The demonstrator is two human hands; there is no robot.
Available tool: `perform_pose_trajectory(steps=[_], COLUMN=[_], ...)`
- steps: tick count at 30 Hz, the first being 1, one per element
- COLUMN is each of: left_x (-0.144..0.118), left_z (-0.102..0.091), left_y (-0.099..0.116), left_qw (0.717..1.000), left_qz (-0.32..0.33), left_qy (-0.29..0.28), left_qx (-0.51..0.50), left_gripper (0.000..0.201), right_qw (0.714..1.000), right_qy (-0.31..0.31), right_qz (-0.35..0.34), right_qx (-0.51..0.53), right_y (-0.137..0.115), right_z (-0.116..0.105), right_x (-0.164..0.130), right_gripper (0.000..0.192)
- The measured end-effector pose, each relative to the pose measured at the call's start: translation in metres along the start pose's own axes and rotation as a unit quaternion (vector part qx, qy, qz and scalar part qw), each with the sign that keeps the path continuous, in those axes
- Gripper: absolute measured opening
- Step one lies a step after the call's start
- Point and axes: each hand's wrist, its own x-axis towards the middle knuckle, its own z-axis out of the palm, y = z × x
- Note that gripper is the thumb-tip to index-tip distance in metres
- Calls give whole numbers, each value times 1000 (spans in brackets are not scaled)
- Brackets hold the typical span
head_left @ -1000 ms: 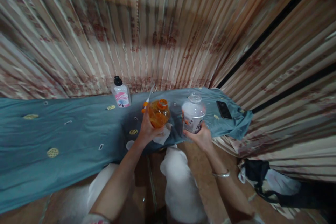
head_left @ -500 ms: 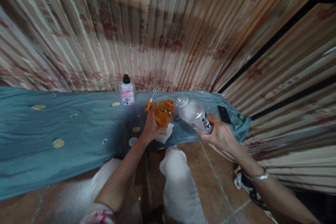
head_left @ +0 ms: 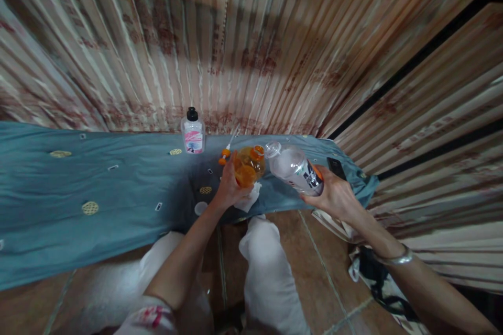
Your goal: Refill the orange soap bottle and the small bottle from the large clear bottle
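Now the clear bottle (head_left: 295, 168) is tipped far over, its open mouth lying right against the neck of the orange bottle (head_left: 249, 167); a second ago it stood upright beside it, and half a second ago it was only halfway down. The right hand (head_left: 335, 198) is wrapped around the clear bottle's base end, with the right arm swung out toward 4 o'clock. The left hand (head_left: 228, 189) grips the orange bottle from its left side and holds it nearly upright, much as before. To my eye this looks like pouring from the clear bottle into the orange one; whether liquid is passing between the mouths I cannot tell.

Both bottles sit over the near edge of the blue cloth (head_left: 98, 188), about the middle of the view, with the clear one at 3 o'clock of the orange one.

Counted: three bottles in all, the two in hand plus one small pink-labelled bottle (head_left: 193, 132) with a black cap, standing at 10 o'clock of the orange bottle, well apart. One orange-tipped syringe (head_left: 226, 151) lies just beyond the left hand. One white tissue (head_left: 249, 201) lies under the orange bottle, and one white cap (head_left: 200, 208) at 7 o'clock of it. One dark phone (head_left: 337, 167) lies at 3 o'clock, behind the right hand. One bangle (head_left: 394, 258) is on the right wrist.
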Motion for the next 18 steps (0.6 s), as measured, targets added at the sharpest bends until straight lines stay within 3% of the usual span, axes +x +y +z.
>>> perform_pose_trajectory(steps=[8, 18], left_x=[0, 0], left_z=[-2, 0], left_y=[9, 1], left_qw=[1000, 1000], left_qz=[-24, -10], left_qy=[-11, -11], left_qx=[9, 2], left_gripper=[126, 129], right_qw=[998, 993], right_qy=[-8, 0], right_qz=[-23, -61], right_qx=[-52, -102], right_y=[4, 13], right_z=[-13, -19], right_x=[4, 6], right_gripper=[62, 75])
